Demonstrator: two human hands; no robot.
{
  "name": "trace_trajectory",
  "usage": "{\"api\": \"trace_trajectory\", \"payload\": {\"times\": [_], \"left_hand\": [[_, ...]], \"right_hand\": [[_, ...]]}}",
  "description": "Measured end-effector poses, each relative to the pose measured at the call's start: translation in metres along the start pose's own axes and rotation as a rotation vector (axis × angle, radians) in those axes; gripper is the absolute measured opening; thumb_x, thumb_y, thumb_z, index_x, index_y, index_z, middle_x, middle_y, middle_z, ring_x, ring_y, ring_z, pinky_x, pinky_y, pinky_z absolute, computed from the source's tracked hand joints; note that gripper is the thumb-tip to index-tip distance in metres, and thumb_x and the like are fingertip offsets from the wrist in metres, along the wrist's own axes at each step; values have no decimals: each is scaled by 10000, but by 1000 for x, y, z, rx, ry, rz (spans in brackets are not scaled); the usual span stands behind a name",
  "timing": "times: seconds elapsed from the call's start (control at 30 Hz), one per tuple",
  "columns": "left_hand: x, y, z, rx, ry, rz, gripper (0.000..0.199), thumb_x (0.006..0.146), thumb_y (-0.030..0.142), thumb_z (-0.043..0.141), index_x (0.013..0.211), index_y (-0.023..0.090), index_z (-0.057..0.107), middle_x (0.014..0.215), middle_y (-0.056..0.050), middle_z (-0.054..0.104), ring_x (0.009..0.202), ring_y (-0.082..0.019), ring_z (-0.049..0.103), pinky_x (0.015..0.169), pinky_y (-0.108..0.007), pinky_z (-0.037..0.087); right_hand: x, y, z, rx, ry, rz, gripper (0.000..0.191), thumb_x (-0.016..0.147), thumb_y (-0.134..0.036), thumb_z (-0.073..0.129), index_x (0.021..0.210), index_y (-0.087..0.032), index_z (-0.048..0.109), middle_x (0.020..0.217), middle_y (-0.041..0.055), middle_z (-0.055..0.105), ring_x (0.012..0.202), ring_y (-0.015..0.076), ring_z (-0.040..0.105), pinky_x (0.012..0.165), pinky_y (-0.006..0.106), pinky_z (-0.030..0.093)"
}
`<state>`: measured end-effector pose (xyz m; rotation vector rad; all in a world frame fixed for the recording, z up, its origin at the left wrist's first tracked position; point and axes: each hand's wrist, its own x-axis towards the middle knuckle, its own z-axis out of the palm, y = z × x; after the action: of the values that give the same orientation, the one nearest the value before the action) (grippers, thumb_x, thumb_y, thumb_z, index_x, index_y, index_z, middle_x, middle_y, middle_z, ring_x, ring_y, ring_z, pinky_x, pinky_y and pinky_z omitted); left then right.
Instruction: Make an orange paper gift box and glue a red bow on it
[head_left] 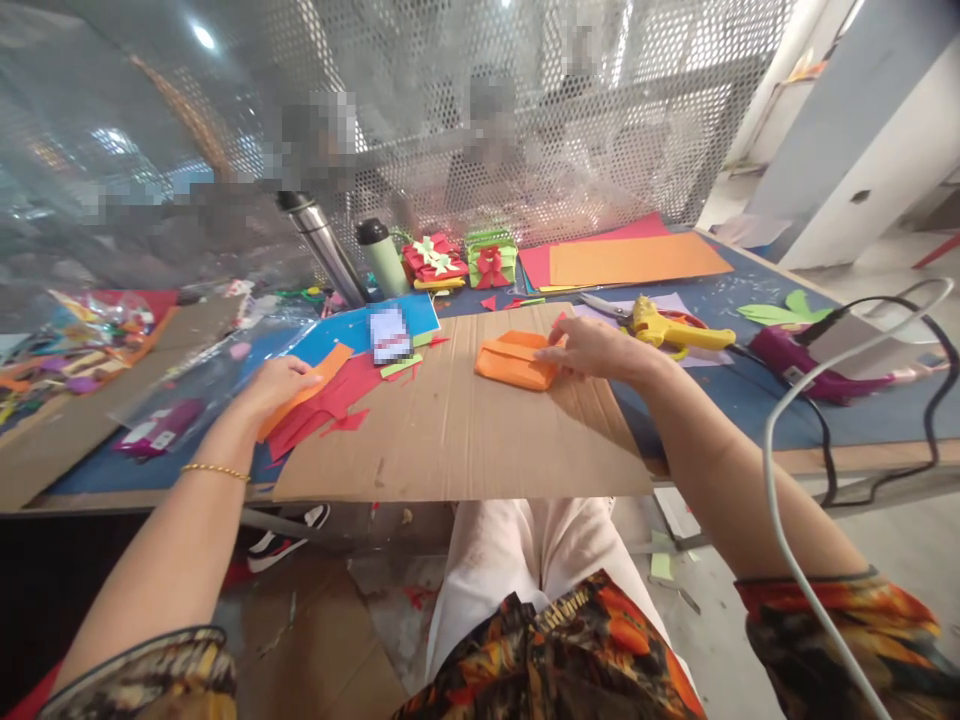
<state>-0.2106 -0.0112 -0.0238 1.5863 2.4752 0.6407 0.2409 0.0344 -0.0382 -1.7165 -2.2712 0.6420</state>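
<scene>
My left hand is closed on an orange paper strip, above red paper scraps at the left of the cardboard sheet. An orange folded paper pouch lies on the cardboard, its flap folded over the front. The fingers of my right hand pinch its right edge, and a small red bit shows above them. Just right of that hand are a yellow glue gun and scissors, partly overlapping.
Behind the cardboard stand a steel flask, a green bottle and decorated red and green paper boxes. A phone lies left of centre. A white cable hangs across my right forearm.
</scene>
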Motion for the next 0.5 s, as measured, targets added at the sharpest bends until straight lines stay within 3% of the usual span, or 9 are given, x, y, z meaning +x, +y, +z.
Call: {"api": "trace_trajectory", "payload": {"times": [0.13, 0.27, 0.33, 0.4, 0.5], "left_hand": [[-7, 11, -2, -127, 63, -68, 111, 756, 233, 712, 787, 174, 622, 620, 68, 551, 683, -143, 507, 668, -246, 394], [-19, 36, -15, -251, 87, 57, 60, 793, 199, 681, 825, 168, 641, 711, 60, 594, 769, -121, 515, 770, -232, 420], [-31, 55, -17, -344, -44, 227, 81, 811, 214, 697, 853, 168, 644, 811, 40, 655, 836, -123, 541, 835, -252, 445], [-46, 79, -13, -445, -184, 310, 89, 798, 229, 708, 855, 174, 667, 845, 15, 678, 809, -131, 569, 823, -289, 470], [-69, 117, 5, -459, -393, 443, 116, 795, 294, 736, 818, 192, 687, 846, -15, 706, 816, -160, 632, 790, -315, 503]], "right_hand": [[5, 2, 4, 36, -15, -46, 282, 944, -231, 680, 1222, -180, 681, 654, -17, 700, 647, 168, 684, 633, 255, 480], [10, 6, 12, -46, 172, -74, 332, 932, -286, 677, 1242, -166, 693, 805, 52, 772, 789, 224, 724, 728, 306, 509], [11, 7, 15, -93, 317, -55, 336, 931, -358, 687, 1214, -178, 710, 912, 101, 792, 883, 275, 731, 758, 349, 509], [10, 8, 16, -88, 469, -87, 285, 951, -401, 657, 1137, -198, 732, 940, 114, 787, 906, 289, 722, 757, 363, 495], [7, 6, 13, 35, 566, -290, 321, 1013, -456, 555, 938, -199, 731, 867, 97, 754, 825, 241, 688, 749, 347, 479]]}}
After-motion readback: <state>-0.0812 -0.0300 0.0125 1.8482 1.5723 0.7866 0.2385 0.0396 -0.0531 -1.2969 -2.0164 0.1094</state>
